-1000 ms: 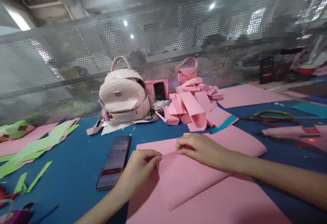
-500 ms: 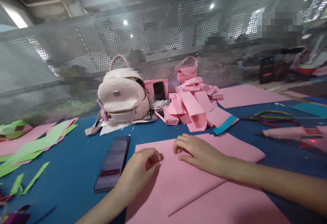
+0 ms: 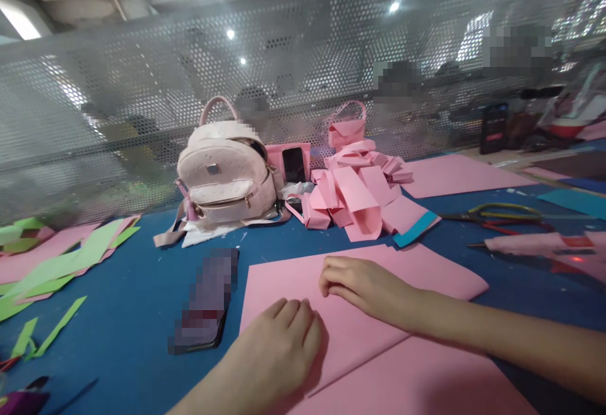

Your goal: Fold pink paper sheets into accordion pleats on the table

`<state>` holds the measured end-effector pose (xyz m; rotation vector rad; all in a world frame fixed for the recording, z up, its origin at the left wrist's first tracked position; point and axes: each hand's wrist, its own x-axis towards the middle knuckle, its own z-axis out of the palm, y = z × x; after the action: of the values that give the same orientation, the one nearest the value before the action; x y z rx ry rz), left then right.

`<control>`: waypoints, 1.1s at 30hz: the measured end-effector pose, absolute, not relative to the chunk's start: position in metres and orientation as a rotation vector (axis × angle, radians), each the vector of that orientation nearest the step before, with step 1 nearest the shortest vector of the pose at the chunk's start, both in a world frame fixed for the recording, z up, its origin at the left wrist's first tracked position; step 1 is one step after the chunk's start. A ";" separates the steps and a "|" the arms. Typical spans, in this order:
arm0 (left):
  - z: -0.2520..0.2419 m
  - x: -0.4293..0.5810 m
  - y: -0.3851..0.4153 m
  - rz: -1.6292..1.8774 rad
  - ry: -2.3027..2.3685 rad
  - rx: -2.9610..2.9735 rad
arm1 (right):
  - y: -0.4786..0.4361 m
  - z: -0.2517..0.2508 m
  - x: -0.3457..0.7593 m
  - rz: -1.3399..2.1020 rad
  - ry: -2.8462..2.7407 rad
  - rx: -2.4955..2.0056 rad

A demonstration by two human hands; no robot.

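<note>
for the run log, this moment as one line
left hand: on folded pink paper | right hand: on same paper | phone: left of left hand | glue gun: far right

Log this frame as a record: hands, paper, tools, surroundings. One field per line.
Left hand: curled, over the folded sheet
Right hand: fingers curled, over the same sheet, farther from the camera
Sheet: pink, folded over, lower layer showing
Left of sheet: phone, lying flat; green strips beyond it
Right of sheet: glue gun, red light lit; scissors
Behind: backpack; pink paper pile
Surface: blue table
</note>
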<state>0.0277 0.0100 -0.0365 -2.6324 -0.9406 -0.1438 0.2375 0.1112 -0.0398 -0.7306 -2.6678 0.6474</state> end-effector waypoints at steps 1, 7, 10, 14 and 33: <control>-0.043 0.031 0.006 -0.155 -0.947 -2.568 | 0.111 -0.039 0.238 0.645 -2.673 -0.731; -0.077 0.037 -0.007 -0.151 -0.985 -2.411 | 0.111 -0.036 0.238 0.640 -2.703 -0.746; -0.073 0.037 -0.010 -0.081 -0.961 -2.404 | 0.112 -0.036 0.238 0.648 -2.710 -0.744; -0.061 0.039 -0.013 0.064 -0.964 -2.385 | 0.113 -0.037 0.238 0.647 -2.710 -0.748; -0.052 0.027 -0.008 -0.103 -1.104 -2.695 | 0.108 -0.033 0.239 0.646 -2.721 -0.751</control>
<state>0.0266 -0.0083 -0.0521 -2.6947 -1.1040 -0.1031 0.2391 0.1084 -0.0328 -0.7514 -2.7212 0.6457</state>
